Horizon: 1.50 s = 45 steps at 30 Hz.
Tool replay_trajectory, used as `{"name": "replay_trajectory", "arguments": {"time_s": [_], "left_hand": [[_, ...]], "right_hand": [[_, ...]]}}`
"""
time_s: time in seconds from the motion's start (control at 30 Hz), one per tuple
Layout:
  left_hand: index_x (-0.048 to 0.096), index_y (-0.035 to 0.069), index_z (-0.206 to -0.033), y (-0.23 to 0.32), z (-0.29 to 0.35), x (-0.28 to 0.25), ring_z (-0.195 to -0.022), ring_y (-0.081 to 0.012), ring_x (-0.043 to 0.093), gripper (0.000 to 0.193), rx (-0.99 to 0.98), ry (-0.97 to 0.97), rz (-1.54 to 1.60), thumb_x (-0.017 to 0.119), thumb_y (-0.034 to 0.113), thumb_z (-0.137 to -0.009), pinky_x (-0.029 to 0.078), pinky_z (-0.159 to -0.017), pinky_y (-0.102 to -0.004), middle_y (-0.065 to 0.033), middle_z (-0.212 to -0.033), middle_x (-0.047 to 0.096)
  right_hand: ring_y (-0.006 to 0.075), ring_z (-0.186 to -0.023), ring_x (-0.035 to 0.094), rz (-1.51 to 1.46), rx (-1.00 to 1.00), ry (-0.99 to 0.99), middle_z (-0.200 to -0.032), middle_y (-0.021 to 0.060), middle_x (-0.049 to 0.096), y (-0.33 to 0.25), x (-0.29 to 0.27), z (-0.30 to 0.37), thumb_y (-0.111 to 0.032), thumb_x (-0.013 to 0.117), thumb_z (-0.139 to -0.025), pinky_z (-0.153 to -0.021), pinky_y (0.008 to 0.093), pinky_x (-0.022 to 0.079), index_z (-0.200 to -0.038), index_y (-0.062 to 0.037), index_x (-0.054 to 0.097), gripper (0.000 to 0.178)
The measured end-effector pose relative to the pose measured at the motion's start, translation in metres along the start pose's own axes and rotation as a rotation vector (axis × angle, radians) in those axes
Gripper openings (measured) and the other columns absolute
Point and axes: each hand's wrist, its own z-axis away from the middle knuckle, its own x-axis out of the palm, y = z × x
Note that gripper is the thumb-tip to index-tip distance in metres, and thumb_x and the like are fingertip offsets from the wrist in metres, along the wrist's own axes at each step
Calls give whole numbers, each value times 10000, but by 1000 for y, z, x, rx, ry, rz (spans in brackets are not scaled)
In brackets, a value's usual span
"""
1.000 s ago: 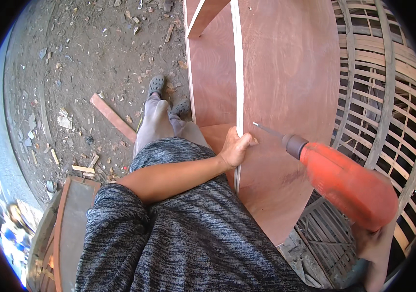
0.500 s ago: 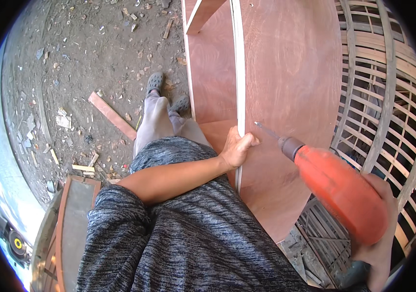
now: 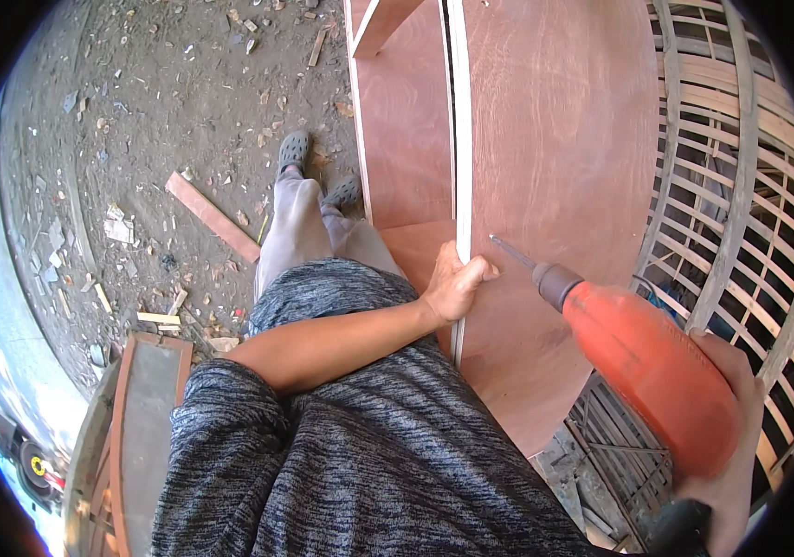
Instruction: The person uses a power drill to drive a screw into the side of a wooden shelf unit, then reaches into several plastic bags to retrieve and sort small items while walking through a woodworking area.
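My left hand (image 3: 457, 283) is closed around the pale edge of a reddish plywood panel (image 3: 564, 121), its thumb on the panel's face. That panel stands against an open plywood cabinet (image 3: 406, 130), with a thin dark gap along part of their join. In my right hand (image 3: 738, 371) is an orange-red power drill (image 3: 652, 371), pointed up and left. Its long thin bit (image 3: 513, 252) reaches toward the panel just right of my left hand; I cannot tell whether the tip presses into the wood. The drill's body hides most of my right fingers.
Slatted wooden racks (image 3: 712, 186) stand close on the right. Dirt ground with scraps lies on the left, including a reddish wood strip (image 3: 211, 215). A framed panel (image 3: 151, 408) leans at lower left. My feet in grey clogs (image 3: 295, 150) are beside the cabinet.
The panel and cabinet sit slightly farther right in view, and the dark gap between them shows more. My left hand's grip and the drill's aim are nearly the same.
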Motion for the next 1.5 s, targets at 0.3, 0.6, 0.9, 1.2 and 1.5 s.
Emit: {"name": "replay_trajectory", "arguments": {"time_s": [0.3,0.6,0.9,1.2,1.5], "left_hand": [[604,-30,-775,7,0,-2,-687,-112,525,166,31,-5,-71,554,127,-795,453,-659,-289,-29,-722,591],[610,-41,-760,4,-3,-3,-692,-127,550,179,26,-22,-56,553,126,-790,471,-663,-299,-45,-710,605],[616,-36,-775,14,1,-12,-698,-129,544,189,21,37,-104,564,146,-771,463,-654,-304,-48,-728,607],[604,-25,-766,22,3,-5,-689,-131,532,151,11,16,-48,546,113,-747,461,-653,-302,-43,-734,606],[614,-30,-767,14,0,-10,-685,-135,549,147,-20,-4,-77,550,100,-740,465,-658,-301,-53,-736,624]], "right_hand": [[317,-1022,685,45,-135,48,-1182,175,690,13,3,-12,-363,839,-747,-980,376,462,-1390,-60,561,763],[298,-871,692,44,-171,38,-1044,172,711,24,6,-15,-288,837,-726,-845,397,519,-1308,32,580,713],[306,-589,635,297,-476,28,-859,155,726,15,-3,-47,-263,810,-768,-548,387,492,-1272,41,610,623],[309,-590,641,310,-363,124,-799,161,708,15,-5,-42,-262,806,-767,-565,373,502,-1248,35,615,596],[239,-511,503,237,-332,161,-624,62,502,13,-4,-55,-384,806,-790,-540,387,375,-1220,-9,644,593]]}}
